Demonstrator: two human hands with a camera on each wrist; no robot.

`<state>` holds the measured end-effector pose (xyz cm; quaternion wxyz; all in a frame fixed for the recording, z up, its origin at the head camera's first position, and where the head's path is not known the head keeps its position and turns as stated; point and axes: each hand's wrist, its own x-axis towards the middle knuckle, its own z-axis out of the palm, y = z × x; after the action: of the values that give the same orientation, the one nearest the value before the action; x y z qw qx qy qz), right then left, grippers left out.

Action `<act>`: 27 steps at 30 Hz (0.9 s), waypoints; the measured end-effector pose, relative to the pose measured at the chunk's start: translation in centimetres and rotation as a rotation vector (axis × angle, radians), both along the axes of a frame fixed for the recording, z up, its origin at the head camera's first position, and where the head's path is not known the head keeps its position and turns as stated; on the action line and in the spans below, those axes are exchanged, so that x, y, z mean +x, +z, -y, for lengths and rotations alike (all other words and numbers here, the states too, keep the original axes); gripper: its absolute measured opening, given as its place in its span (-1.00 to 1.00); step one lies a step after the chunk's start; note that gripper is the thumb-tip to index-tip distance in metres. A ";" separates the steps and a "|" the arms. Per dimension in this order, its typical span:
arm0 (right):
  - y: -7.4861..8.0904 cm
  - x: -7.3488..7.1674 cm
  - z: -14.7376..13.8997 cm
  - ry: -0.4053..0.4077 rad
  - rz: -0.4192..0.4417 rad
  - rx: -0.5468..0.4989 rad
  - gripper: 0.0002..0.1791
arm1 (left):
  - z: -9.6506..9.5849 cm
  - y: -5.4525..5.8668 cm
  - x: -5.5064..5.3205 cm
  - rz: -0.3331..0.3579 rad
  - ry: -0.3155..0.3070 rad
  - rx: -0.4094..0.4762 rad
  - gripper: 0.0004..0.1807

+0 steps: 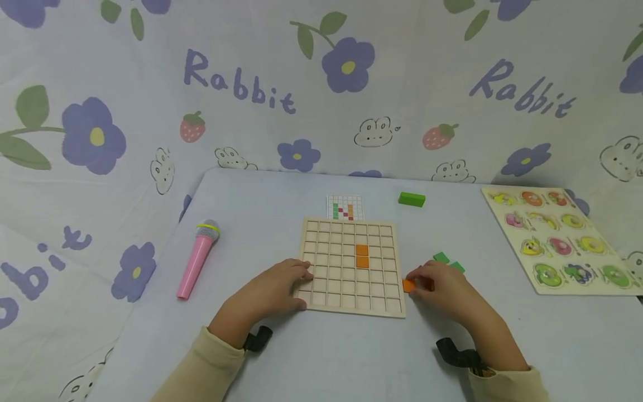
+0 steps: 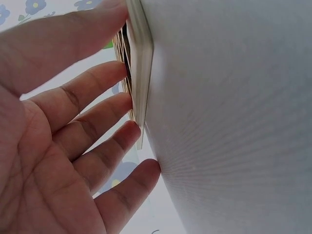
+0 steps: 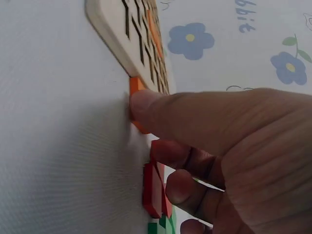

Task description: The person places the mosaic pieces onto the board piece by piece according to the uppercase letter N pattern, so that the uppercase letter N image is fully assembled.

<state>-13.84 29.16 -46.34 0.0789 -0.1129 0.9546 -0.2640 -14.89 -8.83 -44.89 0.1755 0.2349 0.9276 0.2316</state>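
A white table spreads out in front of me, with the wooden grid board near its middle. Well off to the board's right lies a fruit puzzle. Beside the board's left edge, the person's left hand is spread, fingertips touching the rim and grasping nothing. Past the right edge, the right hand is nearly closed, thumb and finger pinching an orange tile that touches the board's side. A pink microphone lies left of the board; a pattern card sits just behind it, and a green block farther back, rightward. Red tiles and green tiles lie to its right; two orange squares fill neighbouring cells.
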 end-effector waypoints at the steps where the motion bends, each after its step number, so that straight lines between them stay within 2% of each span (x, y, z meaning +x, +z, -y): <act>1: -0.1 0.0 0.1 -0.001 0.005 0.005 -0.75 | 0.0 0.0 0.0 0.003 0.000 0.000 -0.41; 9: -0.5 -0.1 0.2 -0.031 0.004 0.010 -0.79 | 0.0 -0.2 0.0 -0.005 -0.003 0.004 -0.43; 19: -0.6 0.0 0.3 -0.112 0.008 -0.046 -0.82 | -0.1 -0.2 -0.1 -0.005 0.006 0.009 -0.44; 24: -0.5 0.1 0.3 -0.174 -0.056 -0.061 -0.88 | -0.1 -0.2 0.0 -0.003 0.011 0.014 -0.44; 27: -0.1 0.1 0.7 -0.198 -0.106 -0.107 -0.90 | -0.1 -0.2 0.1 0.000 0.016 0.014 -0.44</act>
<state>-13.79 28.45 -46.42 -0.0042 -0.0358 0.9485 -0.3147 -14.80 -8.70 -45.10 0.1721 0.2287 0.9277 0.2398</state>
